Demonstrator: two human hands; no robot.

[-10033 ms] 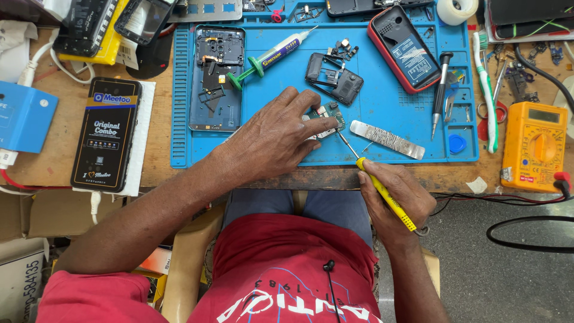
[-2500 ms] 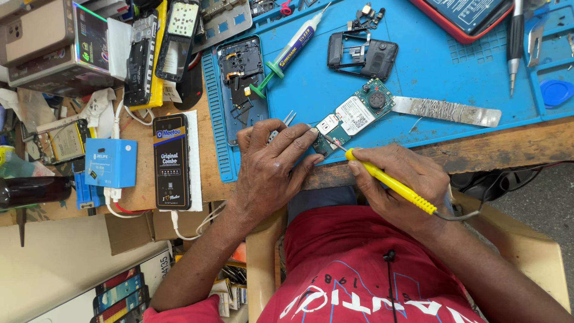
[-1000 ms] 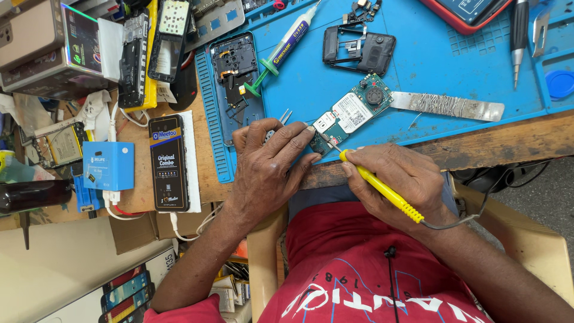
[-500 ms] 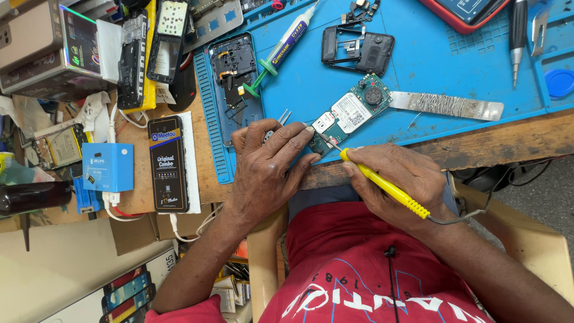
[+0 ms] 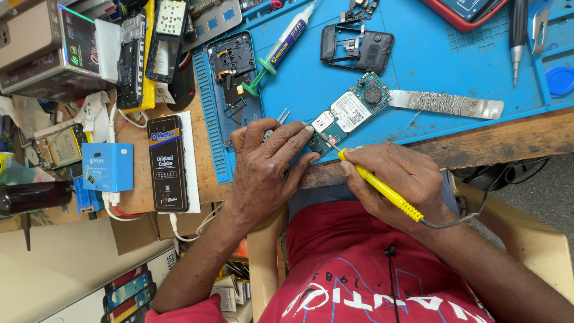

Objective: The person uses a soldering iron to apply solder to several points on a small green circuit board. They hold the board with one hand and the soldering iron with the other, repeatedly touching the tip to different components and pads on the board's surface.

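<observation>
Left hand: your left hand (image 5: 266,170) lies flat at the bench edge, fingers together, fingertips pressing the near end of the board (image 5: 348,112); tweezers (image 5: 280,117) poke out from under the fingers.
Right hand: your right hand (image 5: 403,182) is clamped round the yellow iron (image 5: 381,185), held like a pen, tip touching the board's near end.
Board: green, lying slantwise on the blue mat (image 5: 418,66), close to the bench edge, between your hands.
Strip: a metal strip (image 5: 445,104) lies just beside the board's far end.
Nearby: a syringe (image 5: 286,45) and a black phone frame (image 5: 233,75) lie beyond your left hand.
Left side: a black box (image 5: 168,162) sits on the wood, off the mat.
</observation>
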